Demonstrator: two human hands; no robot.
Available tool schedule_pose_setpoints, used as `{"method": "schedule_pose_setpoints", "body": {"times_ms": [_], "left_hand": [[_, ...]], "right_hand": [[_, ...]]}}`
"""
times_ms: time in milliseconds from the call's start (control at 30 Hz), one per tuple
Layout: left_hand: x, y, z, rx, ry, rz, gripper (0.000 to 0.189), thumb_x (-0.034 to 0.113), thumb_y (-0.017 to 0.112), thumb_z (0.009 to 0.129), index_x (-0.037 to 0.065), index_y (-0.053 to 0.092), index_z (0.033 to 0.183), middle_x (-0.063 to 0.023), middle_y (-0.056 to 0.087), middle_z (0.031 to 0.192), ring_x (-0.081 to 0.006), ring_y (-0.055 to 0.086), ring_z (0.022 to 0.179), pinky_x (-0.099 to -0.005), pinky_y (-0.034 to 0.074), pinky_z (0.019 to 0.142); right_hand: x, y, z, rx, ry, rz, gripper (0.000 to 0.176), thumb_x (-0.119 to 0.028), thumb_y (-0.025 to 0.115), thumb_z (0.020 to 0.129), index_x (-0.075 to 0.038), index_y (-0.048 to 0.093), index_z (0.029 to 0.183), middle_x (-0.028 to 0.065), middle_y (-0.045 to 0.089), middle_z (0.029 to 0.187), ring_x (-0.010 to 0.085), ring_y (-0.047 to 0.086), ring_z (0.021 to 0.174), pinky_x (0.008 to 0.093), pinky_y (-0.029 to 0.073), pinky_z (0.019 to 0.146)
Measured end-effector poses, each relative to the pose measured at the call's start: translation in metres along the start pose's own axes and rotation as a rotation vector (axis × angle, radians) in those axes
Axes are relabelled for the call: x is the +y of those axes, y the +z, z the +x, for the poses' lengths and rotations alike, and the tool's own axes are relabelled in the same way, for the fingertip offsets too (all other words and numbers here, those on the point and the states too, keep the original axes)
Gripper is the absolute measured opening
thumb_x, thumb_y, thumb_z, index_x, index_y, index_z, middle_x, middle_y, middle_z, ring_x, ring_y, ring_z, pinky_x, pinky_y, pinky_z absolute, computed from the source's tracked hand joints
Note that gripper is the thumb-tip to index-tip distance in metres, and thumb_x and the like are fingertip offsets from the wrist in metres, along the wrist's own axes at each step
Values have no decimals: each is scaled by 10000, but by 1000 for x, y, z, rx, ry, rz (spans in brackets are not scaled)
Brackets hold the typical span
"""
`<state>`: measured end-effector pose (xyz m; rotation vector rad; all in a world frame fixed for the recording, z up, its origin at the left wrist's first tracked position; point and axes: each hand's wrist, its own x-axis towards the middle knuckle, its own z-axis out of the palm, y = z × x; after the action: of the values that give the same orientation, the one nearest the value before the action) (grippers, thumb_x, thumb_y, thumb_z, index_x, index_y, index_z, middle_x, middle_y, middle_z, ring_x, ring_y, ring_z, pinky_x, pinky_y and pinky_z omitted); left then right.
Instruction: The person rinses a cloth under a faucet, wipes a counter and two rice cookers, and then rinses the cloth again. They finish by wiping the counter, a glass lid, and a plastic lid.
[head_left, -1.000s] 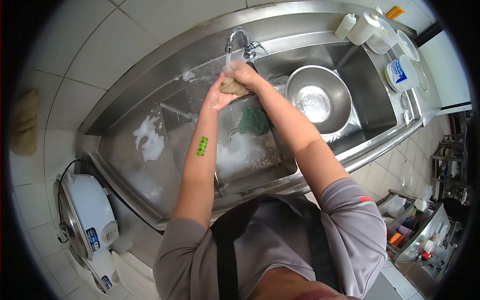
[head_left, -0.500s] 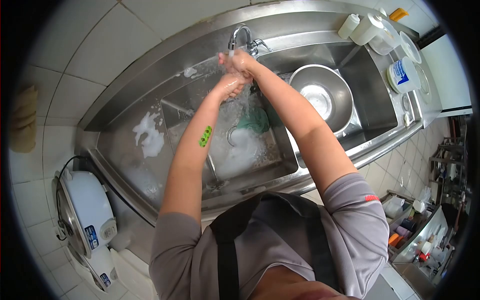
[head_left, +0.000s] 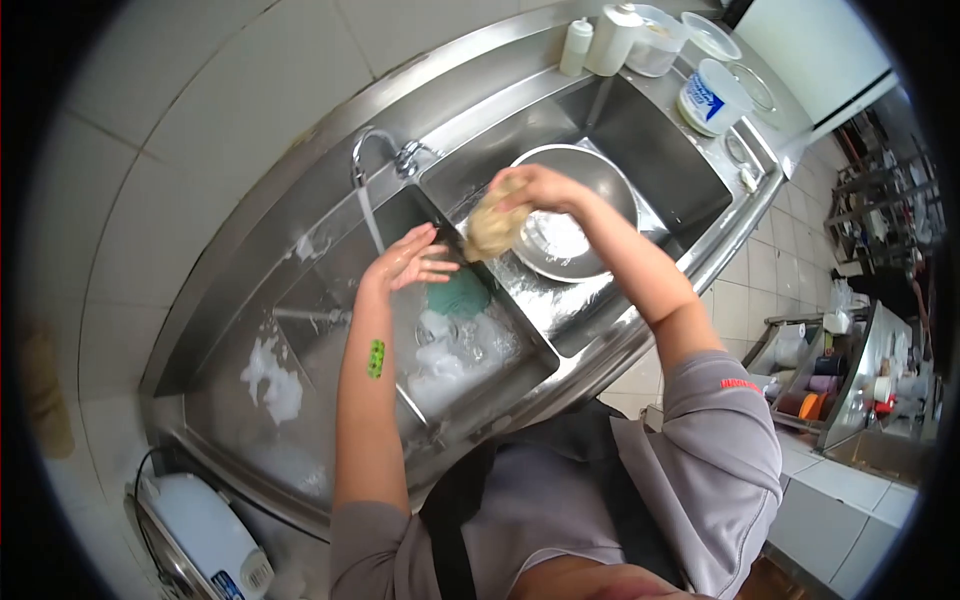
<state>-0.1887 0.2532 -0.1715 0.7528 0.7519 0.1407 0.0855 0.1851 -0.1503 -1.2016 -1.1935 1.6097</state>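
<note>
My right hand (head_left: 541, 190) is closed around a crumpled tan cloth (head_left: 495, 222), held over the divider between the two basins, partly in front of a round steel bowl (head_left: 610, 172). To the left, my left hand (head_left: 408, 262) is wet, with its fingers spread and nothing in it. It is beside the stream of water running from the chrome faucet (head_left: 372, 136). Below that hand, a green cloth (head_left: 460, 294) lies in the left basin (head_left: 520, 375) next to white suds (head_left: 438, 375).
More suds (head_left: 272, 380) lie on the left drainboard. Behind the right basin stand a squeeze bottle (head_left: 576, 48), a white jug (head_left: 613, 42) and plastic tubs, one with a blue label (head_left: 714, 98). A white-sided appliance (head_left: 205, 530) sits at lower left.
My hands were together under the faucet's water; now they are apart. My right hand has moved right and now grips the tan cloth. The camera view has shifted too.
</note>
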Motion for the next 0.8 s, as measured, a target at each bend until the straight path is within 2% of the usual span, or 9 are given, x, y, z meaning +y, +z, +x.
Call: {"method": "schedule_pose_setpoints", "body": {"times_ms": [133, 267, 300, 433, 500, 567, 633, 733, 800], "left_hand": [[-32, -72, 37, 161, 105, -136, 485, 197, 549, 827, -21, 334, 1204, -203, 455, 1122, -284, 538, 950, -360, 477, 802], [-50, -108, 56, 306, 172, -241, 366, 153, 523, 839, -43, 422, 1132, -159, 500, 1071, -225, 531, 934, -299, 462, 797], [-52, -108, 60, 316, 168, -236, 336, 143, 517, 841, -46, 447, 1110, -146, 512, 1055, -206, 532, 918, -280, 459, 788], [-58, -112, 61, 299, 122, -281, 332, 125, 520, 835, -45, 449, 1111, -132, 514, 1050, -194, 529, 917, -275, 459, 778], [-62, -108, 61, 273, 137, -378, 334, 101, 469, 855, -52, 413, 1147, -127, 487, 1112, -192, 504, 977, -253, 457, 784], [-68, -108, 71, 358, 162, -502, 330, 97, 458, 857, -55, 411, 1147, -132, 473, 1134, -204, 496, 997, -269, 451, 805], [-87, -113, 72, 429, 237, -693, 326, 111, 399, 871, -71, 403, 1142, -157, 453, 1153, -238, 489, 1007, -295, 439, 843], [-111, -109, 59, 584, 182, -636, 322, 85, 350, 865, -92, 397, 1130, -180, 464, 1133, -273, 499, 986, -332, 437, 859], [-144, -125, 59, 668, 132, -636, 325, 92, 358, 859, -91, 404, 1123, -180, 479, 1117, -277, 508, 971, -341, 441, 850]], "right_hand": [[-26, -145, -50, 442, -226, 230, 198, -56, 609, 731, -42, 557, 922, 67, 589, 854, 209, 580, 818, 336, 487, 727], [-118, -296, -63, 1039, -467, 80, 208, -60, 549, 766, 67, 527, 929, 179, 587, 863, 273, 606, 710, 348, 527, 634], [-155, -281, -71, 1063, -568, 90, 203, -39, 556, 755, 90, 520, 907, 209, 584, 828, 284, 610, 652, 338, 536, 589], [-184, -340, -44, 1051, -438, 173, 371, -15, 610, 732, 60, 444, 1055, 191, 536, 1002, 301, 584, 846, 385, 538, 674], [-194, -292, -28, 1615, -238, 127, 344, 18, 490, 785, 81, 407, 1112, 236, 506, 1036, 334, 565, 897, 402, 519, 717], [-131, -303, -27, 866, -554, 99, 337, -63, 454, 831, 74, 405, 1136, 222, 530, 1011, 304, 557, 934, 381, 481, 794], [-124, -129, -23, 241, -452, 24, 328, -180, 447, 851, 52, 485, 1080, 167, 571, 1000, 228, 560, 950, 336, 425, 863], [-58, 38, 33, -532, 34, -164, 282, -168, 519, 819, 34, 558, 1011, 135, 606, 927, 175, 590, 862, 264, 479, 755], [27, 121, 98, -656, 305, -617, 237, -136, 523, 791, 68, 582, 896, 132, 620, 823, 163, 605, 760, 266, 508, 663]]}}
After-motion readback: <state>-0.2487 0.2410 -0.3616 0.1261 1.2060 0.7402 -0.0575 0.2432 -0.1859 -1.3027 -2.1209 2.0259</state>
